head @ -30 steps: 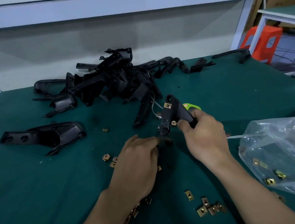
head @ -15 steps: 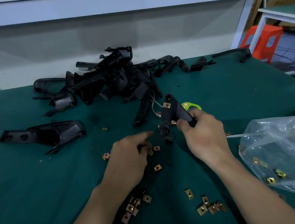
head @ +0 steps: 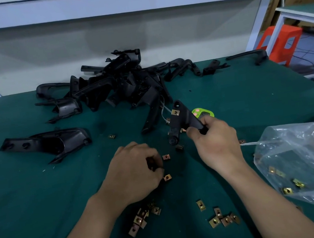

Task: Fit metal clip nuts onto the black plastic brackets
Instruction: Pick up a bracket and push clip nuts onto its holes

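Note:
My right hand (head: 216,142) grips a black plastic bracket (head: 180,119) by its lower right arm and holds it upright above the green table. One brass clip nut (head: 175,112) sits near the bracket's top, and a second nut (head: 183,130) shows beside my thumb. My left hand (head: 137,170) hovers low over the table left of the bracket, fingers curled inward, with no nut visible in them. Two loose clip nuts (head: 166,157) (head: 167,177) lie just right of its fingertips. More nuts lie in clusters near my forearms (head: 141,219) (head: 223,219).
A pile of black brackets (head: 119,83) fills the table's back centre. One large bracket (head: 48,144) lies alone at the left. A clear plastic bag (head: 307,162) holding nuts sits at the right. A green gadget (head: 203,113) lies behind the held bracket.
My left hand drew back from the bracket's lower end toward me and curled its pointing finger in. My right hand and the bracket stayed almost still.

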Motion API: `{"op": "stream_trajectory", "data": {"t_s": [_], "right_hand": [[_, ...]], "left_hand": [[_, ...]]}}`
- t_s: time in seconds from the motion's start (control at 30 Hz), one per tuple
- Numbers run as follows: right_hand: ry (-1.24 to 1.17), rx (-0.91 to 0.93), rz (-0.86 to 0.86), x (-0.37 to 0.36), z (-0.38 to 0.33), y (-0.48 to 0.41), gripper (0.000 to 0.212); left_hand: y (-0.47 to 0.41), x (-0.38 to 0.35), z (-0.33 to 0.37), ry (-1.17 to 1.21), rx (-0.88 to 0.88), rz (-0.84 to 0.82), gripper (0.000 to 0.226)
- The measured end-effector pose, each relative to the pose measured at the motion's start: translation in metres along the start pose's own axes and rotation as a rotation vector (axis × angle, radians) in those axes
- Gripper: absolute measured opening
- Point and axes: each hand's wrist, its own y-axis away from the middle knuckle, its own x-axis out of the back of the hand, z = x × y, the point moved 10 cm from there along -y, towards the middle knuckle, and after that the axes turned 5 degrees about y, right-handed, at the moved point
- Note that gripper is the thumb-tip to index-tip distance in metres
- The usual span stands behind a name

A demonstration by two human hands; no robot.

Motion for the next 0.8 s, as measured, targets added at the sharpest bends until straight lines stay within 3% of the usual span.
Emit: {"op": "stream_trajectory", "data": {"t_s": [0.13, 0.43, 0.63, 0.7, 0.8], "right_hand": [[0.007, 0.004, -0.005, -0.001, -0.001, 0.0, 0.023], [0.009, 0.007, -0.022, -0.002, -0.002, 0.001, 0.02], [0.02, 0.011, -0.026, -0.002, -0.004, 0.002, 0.022], [0.025, 0.014, -0.026, -0.002, -0.004, 0.002, 0.022], [0.035, 0.027, -0.032, -0.003, -0.005, 0.001, 0.02]], "left_hand": [[-0.001, -0.005, -0.003, 0.081, 0.034, -0.015, 0.015], [0.003, 0.004, -0.033, 1.032, 0.285, 0.287, 0.016], [0.002, -0.012, -0.042, 1.47, 0.4, 0.188, 0.022], [0.0, -0.012, -0.042, 1.535, 0.365, 0.161, 0.017], [-0.001, -0.008, -0.041, 1.534, 0.31, 0.173, 0.029]]}}
